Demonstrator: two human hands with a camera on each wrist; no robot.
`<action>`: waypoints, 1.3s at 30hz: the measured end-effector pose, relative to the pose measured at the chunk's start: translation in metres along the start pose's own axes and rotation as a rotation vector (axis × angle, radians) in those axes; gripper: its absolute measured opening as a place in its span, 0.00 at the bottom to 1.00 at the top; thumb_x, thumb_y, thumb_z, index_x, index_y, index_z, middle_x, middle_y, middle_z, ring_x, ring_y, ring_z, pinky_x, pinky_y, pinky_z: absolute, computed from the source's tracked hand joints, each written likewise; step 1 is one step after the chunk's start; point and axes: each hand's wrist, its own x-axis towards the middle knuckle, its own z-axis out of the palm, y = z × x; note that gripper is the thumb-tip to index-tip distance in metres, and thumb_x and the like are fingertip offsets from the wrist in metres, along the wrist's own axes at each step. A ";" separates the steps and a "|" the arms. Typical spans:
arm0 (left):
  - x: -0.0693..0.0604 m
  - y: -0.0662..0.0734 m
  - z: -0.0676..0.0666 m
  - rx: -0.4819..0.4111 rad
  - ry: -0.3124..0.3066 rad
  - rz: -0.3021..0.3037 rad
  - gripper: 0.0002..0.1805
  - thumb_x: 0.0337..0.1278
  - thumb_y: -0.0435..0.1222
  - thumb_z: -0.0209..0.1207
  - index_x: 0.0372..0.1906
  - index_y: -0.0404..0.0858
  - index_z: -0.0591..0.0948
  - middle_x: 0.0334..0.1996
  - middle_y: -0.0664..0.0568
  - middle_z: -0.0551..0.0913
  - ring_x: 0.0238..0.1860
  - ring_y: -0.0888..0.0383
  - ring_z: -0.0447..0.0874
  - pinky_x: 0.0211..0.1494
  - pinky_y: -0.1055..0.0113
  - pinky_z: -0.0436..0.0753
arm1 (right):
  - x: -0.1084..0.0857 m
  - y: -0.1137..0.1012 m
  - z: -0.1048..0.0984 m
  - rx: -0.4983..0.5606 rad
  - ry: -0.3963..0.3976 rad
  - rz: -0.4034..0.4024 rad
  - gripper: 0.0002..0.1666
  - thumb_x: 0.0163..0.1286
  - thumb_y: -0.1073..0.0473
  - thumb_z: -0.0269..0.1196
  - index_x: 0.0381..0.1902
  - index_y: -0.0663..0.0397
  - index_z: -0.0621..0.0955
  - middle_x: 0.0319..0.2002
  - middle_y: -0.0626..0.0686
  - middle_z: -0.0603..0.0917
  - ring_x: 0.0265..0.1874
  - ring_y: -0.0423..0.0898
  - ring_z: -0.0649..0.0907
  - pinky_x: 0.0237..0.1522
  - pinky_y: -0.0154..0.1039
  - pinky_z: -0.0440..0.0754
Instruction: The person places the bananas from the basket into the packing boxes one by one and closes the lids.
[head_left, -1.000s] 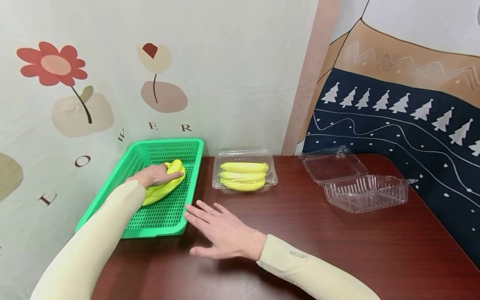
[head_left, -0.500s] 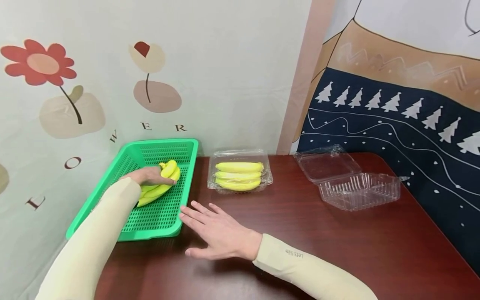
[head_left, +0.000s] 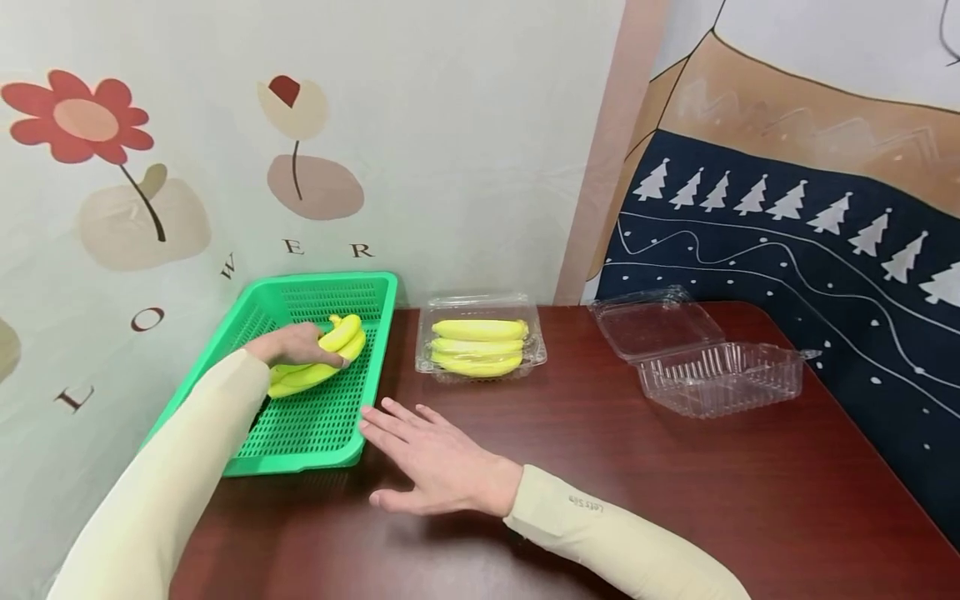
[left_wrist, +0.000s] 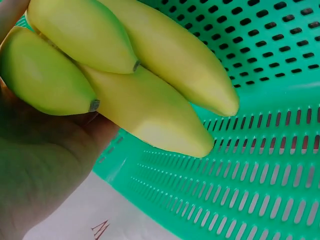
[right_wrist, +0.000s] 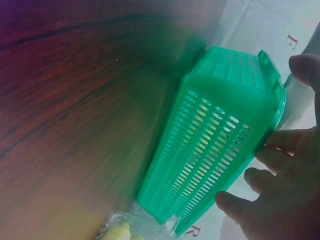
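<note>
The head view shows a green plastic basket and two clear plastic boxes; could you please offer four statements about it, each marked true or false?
1. The left hand holds a bunch of yellow bananas in the green plastic basket. True.
2. The right hand is clenched in a fist. False: the right hand's fingers are spread.
3. The clear plastic box nearer the basket contains yellow bananas. True.
4. The clear plastic box farther right has its lid shut. False: that box's lid stands open.

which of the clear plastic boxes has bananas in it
The clear box nearest the green basket; bananas show inside it, while the open box farther right has none.
</note>
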 end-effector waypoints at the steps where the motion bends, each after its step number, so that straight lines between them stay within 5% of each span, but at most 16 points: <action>1: -0.001 0.001 -0.001 -0.002 0.008 0.004 0.26 0.60 0.57 0.65 0.35 0.37 0.76 0.29 0.47 0.77 0.30 0.55 0.76 0.33 0.64 0.76 | 0.000 0.000 0.000 0.004 0.001 0.003 0.50 0.76 0.28 0.50 0.85 0.45 0.53 0.84 0.44 0.48 0.82 0.44 0.45 0.79 0.52 0.56; 7: -0.007 0.006 -0.005 0.008 0.065 0.032 0.25 0.59 0.56 0.67 0.38 0.36 0.80 0.29 0.48 0.79 0.29 0.55 0.77 0.32 0.64 0.76 | -0.001 -0.001 -0.001 0.019 0.004 0.003 0.50 0.76 0.29 0.51 0.84 0.46 0.54 0.84 0.45 0.49 0.82 0.44 0.44 0.79 0.52 0.56; 13: -0.015 0.011 -0.009 0.033 0.197 0.109 0.31 0.55 0.56 0.71 0.45 0.31 0.80 0.28 0.48 0.78 0.30 0.53 0.75 0.32 0.62 0.75 | -0.001 0.000 -0.002 0.011 0.013 -0.001 0.49 0.76 0.29 0.51 0.84 0.47 0.55 0.84 0.45 0.49 0.82 0.45 0.46 0.79 0.52 0.56; 20: -0.029 0.011 -0.010 0.010 0.352 0.168 0.25 0.56 0.50 0.71 0.46 0.34 0.81 0.26 0.50 0.77 0.28 0.53 0.73 0.32 0.61 0.73 | -0.002 -0.001 -0.002 0.024 0.014 0.001 0.49 0.76 0.30 0.51 0.84 0.47 0.54 0.84 0.45 0.49 0.82 0.45 0.45 0.79 0.52 0.56; 28: -0.051 0.011 -0.012 -0.017 0.490 0.175 0.45 0.56 0.51 0.72 0.67 0.24 0.70 0.37 0.42 0.81 0.33 0.50 0.77 0.33 0.60 0.76 | -0.002 -0.002 -0.001 0.005 0.009 0.001 0.49 0.76 0.30 0.51 0.85 0.46 0.53 0.84 0.44 0.48 0.82 0.45 0.46 0.78 0.54 0.58; 39: -0.077 0.029 -0.016 0.024 0.589 0.238 0.42 0.56 0.50 0.72 0.67 0.27 0.72 0.36 0.44 0.79 0.32 0.51 0.74 0.32 0.60 0.73 | -0.003 -0.002 -0.001 0.001 0.012 0.002 0.50 0.76 0.29 0.50 0.85 0.46 0.52 0.84 0.45 0.48 0.82 0.46 0.46 0.78 0.54 0.57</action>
